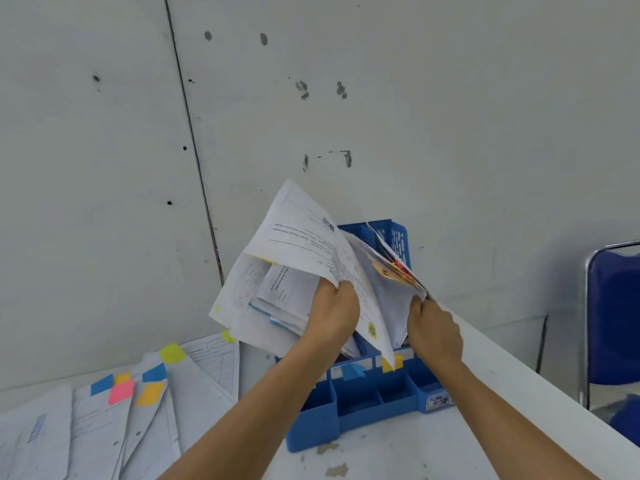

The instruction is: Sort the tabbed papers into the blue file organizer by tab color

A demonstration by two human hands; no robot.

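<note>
Blue file organizer (360,410) stood on white table (485,393), back against wall. Tabbed papers (298,237) held over its rear slots by two hands. Left hand (334,313) clenched round thick bundle leaning left. Right hand (436,329) pinched few sheets at right. Left of organizer, loose sheets (104,427) lay fanned flat on table. I counted seven tabs there: two blue, two orange, two yellow-green, one pink (121,392). One blue chair (613,317) at right.

Printed lines on the held papers (301,244) and a small sticker (437,402) are too blurred to read.
</note>
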